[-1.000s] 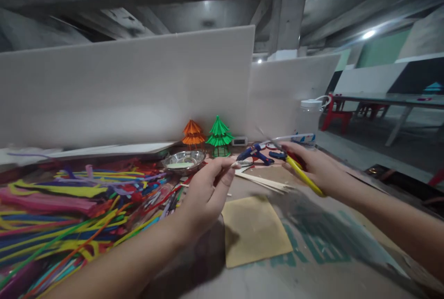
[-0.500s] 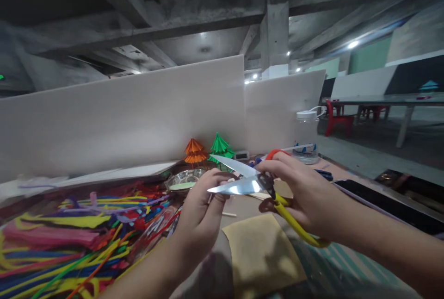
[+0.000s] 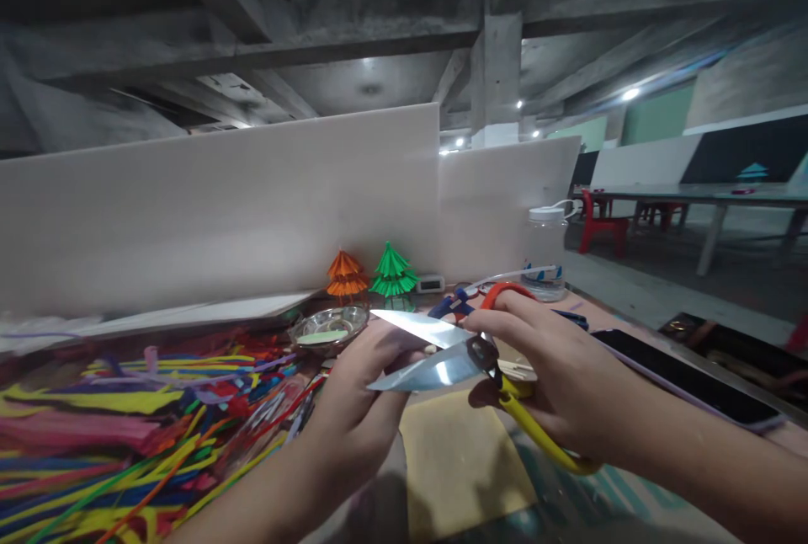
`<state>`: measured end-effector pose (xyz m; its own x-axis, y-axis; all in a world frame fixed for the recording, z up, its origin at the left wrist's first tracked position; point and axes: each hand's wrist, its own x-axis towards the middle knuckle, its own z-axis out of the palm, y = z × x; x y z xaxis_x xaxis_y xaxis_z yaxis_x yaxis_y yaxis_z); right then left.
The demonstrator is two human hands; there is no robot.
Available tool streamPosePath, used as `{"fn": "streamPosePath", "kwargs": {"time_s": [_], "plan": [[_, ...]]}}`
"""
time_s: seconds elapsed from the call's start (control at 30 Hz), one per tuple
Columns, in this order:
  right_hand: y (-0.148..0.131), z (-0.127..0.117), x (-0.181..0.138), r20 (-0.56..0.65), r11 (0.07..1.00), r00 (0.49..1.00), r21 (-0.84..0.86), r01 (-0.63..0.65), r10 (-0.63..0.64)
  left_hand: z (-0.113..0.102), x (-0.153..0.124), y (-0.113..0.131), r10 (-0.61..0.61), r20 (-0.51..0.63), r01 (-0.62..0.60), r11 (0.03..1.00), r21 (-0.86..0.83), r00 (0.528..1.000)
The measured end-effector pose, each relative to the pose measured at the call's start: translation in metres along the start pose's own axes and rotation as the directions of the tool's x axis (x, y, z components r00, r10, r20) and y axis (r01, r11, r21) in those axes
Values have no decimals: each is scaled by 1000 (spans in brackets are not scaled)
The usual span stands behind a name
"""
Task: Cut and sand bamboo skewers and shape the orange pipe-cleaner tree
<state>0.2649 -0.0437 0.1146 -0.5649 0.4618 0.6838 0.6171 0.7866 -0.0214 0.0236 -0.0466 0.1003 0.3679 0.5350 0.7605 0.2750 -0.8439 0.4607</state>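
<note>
My right hand (image 3: 555, 384) grips a pair of scissors (image 3: 442, 352) with red and yellow handles, its shiny blades spread apart and pointing left. My left hand (image 3: 366, 397) is raised right in front of the blade tips, fingers curled and pinched together. What it pinches is too small and hidden to tell. Both hands hover above a tan square sheet (image 3: 464, 460) lying on the table.
A heap of coloured pipe cleaners (image 3: 126, 426) fills the left. Behind the hands stand a metal dish (image 3: 328, 327), an orange paper tree (image 3: 346, 276), a green paper tree (image 3: 393, 272) and a clear jar (image 3: 544, 251). White boards (image 3: 220, 207) wall the back.
My right hand lifted the scissors off the table toward my left hand and spread the blades. The camera view tilted upward, and my left hand rose to meet the blade tips.
</note>
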Motion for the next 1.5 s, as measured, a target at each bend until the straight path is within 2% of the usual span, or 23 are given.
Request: {"fn": "streamPosePath", "kwargs": {"time_s": [0.13, 0.27, 0.97, 1.07, 1.23, 1.33, 1.5], "plan": [[-4, 0, 1, 15, 998, 1000, 54, -17, 17, 2, -1, -5, -40, 14, 40, 996, -73, 999], [-4, 2, 3, 48, 990, 999, 136, -23, 17, 2, 1, -9, -100, 78, 111, 981, -160, 992], [2, 6, -3, 54, 998, 997, 4, 59, -59, 3, 0, -9, -124, 74, 135, 977, -165, 990], [3, 7, -4, 47, 999, 998, 26, 28, -29, 3, 0, -8, -131, 51, 138, 973, -187, 990], [2, 1, 3, 45, 984, 994, 145, -102, 96, 0, 6, -3, -160, 30, 163, 964, -211, 987], [3, -1, 6, 28, 980, 996, 175, -93, 90, -1, 8, 1, -187, 28, 187, 939, -289, 982], [2, 3, 4, 41, 990, 998, 128, -62, 57, 1, 9, 3, -259, 32, 251, 888, -385, 965]]}}
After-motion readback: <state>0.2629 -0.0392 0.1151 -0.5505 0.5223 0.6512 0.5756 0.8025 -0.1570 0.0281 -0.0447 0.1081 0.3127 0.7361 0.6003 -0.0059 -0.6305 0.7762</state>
